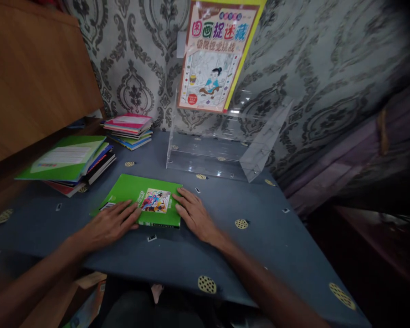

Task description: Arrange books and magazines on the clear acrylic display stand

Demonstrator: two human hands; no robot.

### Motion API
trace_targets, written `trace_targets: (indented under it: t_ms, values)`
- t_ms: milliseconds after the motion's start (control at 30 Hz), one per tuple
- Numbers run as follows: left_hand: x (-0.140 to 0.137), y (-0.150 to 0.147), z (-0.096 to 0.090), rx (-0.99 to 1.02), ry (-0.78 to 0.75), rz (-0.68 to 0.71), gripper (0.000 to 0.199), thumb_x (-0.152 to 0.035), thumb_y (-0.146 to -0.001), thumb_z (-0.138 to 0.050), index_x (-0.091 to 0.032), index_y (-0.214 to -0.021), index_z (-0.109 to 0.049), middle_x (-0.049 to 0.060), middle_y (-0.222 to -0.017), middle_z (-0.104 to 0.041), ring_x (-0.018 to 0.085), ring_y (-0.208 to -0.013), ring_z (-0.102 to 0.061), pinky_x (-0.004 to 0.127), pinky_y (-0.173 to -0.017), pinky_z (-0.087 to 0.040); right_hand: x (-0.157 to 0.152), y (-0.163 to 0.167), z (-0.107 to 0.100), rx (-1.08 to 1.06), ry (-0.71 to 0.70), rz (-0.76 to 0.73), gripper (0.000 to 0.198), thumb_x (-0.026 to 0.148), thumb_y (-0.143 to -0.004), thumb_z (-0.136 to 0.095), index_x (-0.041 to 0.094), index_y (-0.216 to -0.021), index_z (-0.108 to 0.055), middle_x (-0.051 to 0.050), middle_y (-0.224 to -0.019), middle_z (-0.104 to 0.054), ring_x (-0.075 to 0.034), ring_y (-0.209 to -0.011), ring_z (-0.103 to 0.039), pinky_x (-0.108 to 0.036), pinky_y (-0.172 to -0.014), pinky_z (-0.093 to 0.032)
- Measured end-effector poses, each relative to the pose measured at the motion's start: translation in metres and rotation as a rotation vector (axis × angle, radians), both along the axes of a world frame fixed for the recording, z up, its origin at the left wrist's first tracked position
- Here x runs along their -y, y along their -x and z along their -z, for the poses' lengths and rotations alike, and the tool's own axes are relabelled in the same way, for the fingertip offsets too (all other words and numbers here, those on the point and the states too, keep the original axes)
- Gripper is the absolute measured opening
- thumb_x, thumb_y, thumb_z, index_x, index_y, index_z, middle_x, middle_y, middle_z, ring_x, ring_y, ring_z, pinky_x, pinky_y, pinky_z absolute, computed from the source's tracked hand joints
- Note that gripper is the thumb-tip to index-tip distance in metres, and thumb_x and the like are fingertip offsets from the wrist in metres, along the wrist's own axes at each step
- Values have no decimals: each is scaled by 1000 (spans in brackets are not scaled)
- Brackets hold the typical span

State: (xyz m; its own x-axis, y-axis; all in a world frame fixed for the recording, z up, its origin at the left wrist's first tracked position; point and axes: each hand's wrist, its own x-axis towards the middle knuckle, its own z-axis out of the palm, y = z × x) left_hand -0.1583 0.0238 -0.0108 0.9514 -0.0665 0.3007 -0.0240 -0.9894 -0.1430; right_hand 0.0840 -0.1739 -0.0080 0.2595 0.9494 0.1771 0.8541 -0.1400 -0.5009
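We find the green book (155,200) flat on the blue-grey table (198,255), the left hand (111,223) open over its near left part and the right hand (198,217) open against its right edge, neither visibly gripping. We judge light, even pressure best for steadying it unbent.

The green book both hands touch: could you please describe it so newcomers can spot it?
On the blue table, find the clear rack. Nearer the viewer, the left hand and right hand touch a green book. Unlike the green-topped stack, it lies alone and bears a colourful picture.
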Motion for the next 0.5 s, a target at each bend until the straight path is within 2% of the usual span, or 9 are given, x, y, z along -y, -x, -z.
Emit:
trace_targets:
  t_ms: [67, 167, 300, 367, 500]
  values:
    - [0, -5, -9, -4, 31, -41, 43, -40, -107, -30, -21, -127, -64, 12, -121, -73, 26, -116, -68, 38, -90, -58, 0, -4, -1, -84, -73, 9, 56, 47, -107, -23, 20, -138, -60, -10, -149, -54, -23, -143, -43, -49, -120, -30]
    - [4, -12, -26, 31, 131, -128, 45, -44, -106, -28, -21, -115, -66, 10, -101, -77, 22, -88, -75, 31, -70, -58, 0, -12, -4, -224, -189, -1, 53, 50, -105, -27, 23, -129, -66, -10, -137, -63, -23, -133, -52, -47, -116, -36]
    - [18, -18, -57, 143, 338, -169, 40, -43, -105, -30, -22, -101, -64, -1, -67, -67, 14, -53, -62, 24, -51, -45, 0, -19, -6, -390, -325, 57, 48, 58, -97, -44, 22, -117, -69, -9, -118, -69, -25, -118, -60, -44, -106, -45]
    - [26, -21, -74, 193, 476, -175, 37, -42, -104, -32, -23, -97, -64, -4, -62, -60, 11, -48, -53, 23, -49, -41, -1, -19, -6, -503, -361, 115, 47, 59, -88, -60, 23, -117, -66, -8, -118, -68, -26, -114, -61, -44, -103, -47]
    - [38, -26, -102, 245, 741, -228, 37, -47, -101, -40, -22, -87, -64, -5, -60, -52, 11, -50, -47, 22, -49, -40, -4, -17, -4, -908, -488, 123, 65, 55, -70, -80, 26, -125, -57, -4, -111, -71, -23, -101, -68, -38, -92, -54]
